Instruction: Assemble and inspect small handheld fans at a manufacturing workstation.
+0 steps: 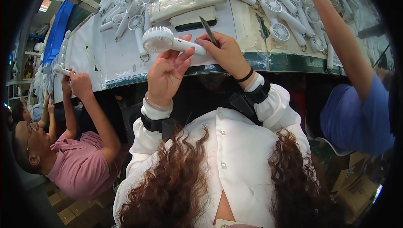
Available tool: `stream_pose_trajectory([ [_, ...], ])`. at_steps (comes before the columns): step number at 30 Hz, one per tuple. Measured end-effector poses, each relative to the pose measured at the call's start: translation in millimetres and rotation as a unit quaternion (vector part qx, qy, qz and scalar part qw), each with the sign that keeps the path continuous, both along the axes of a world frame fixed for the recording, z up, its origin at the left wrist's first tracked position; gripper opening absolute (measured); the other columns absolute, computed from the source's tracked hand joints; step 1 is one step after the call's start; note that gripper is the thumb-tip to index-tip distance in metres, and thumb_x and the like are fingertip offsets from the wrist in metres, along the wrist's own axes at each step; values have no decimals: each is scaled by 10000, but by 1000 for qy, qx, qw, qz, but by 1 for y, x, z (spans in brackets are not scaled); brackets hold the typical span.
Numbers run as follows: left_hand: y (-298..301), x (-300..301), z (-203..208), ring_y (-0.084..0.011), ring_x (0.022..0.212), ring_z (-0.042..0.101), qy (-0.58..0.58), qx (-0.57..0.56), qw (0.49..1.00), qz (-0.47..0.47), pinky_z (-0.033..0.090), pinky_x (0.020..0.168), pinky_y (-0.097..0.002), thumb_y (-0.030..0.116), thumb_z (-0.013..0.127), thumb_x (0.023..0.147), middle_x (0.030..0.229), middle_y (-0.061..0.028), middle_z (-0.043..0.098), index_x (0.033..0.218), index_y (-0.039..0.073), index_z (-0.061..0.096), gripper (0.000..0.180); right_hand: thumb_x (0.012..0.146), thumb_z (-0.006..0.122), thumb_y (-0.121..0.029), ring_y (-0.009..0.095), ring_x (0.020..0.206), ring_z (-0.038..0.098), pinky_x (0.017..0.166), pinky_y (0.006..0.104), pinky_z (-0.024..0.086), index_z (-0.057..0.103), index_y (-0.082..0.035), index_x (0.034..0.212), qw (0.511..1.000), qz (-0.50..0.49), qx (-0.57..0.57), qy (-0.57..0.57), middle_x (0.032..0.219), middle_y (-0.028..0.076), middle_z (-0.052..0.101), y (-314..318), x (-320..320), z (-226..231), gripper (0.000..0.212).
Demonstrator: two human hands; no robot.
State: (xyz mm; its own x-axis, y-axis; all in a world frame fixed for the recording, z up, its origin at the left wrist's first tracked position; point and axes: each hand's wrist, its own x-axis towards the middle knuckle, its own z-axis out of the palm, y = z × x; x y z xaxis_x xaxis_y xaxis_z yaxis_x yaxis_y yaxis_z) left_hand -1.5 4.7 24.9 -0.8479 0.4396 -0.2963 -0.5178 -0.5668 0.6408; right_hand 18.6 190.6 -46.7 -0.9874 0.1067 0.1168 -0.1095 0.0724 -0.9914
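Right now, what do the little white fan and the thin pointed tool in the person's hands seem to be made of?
The fan looks like moulded plastic: plain white, smooth and slightly glossy, with a slotted round grille. The left hand holds it by its handle. The tool in the right hand looks like metal, probably steel tweezers: thin, grey, tapering to a point, with a dull sheen. Its exact kind is hard to tell.

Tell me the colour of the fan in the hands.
White fan, seen in the head view.
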Motion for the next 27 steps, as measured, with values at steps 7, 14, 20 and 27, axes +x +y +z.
stream_pose_trajectory([
  [7,-8,-22,-35,-86,711,578,324,-246,912,-54,483,580,-222,183,545,1047,1118,-103,681,1326,-23,506,348,1020,572,-158,105,866,632,812,263,515,660,1,1173,992,-35,121,-17,1006,52,722,3,-3,6,238],
  [14,4,-35,-45,-95,633,592,437,-364,822,-32,470,563,-243,217,584,1034,950,-67,715,1181,-4,572,265,1046,548,-191,96,887,628,829,257,514,651,-5,1183,985,-115,110,61,1024,49,714,32,1,-1,253],
  [20,14,-38,-49,-232,694,685,518,-431,739,4,519,632,-343,252,619,1012,910,-99,726,1136,3,574,281,1063,529,-210,99,908,629,861,256,512,649,-3,1183,991,-106,46,69,1061,53,707,31,7,-3,267],
  [27,8,-41,-61,-348,773,673,515,-463,721,-33,511,694,-412,335,570,1031,913,-164,697,1161,1,551,359,1063,532,-225,105,917,631,862,261,512,646,-2,1181,991,-106,51,62,1044,55,710,31,8,-5,277],
])
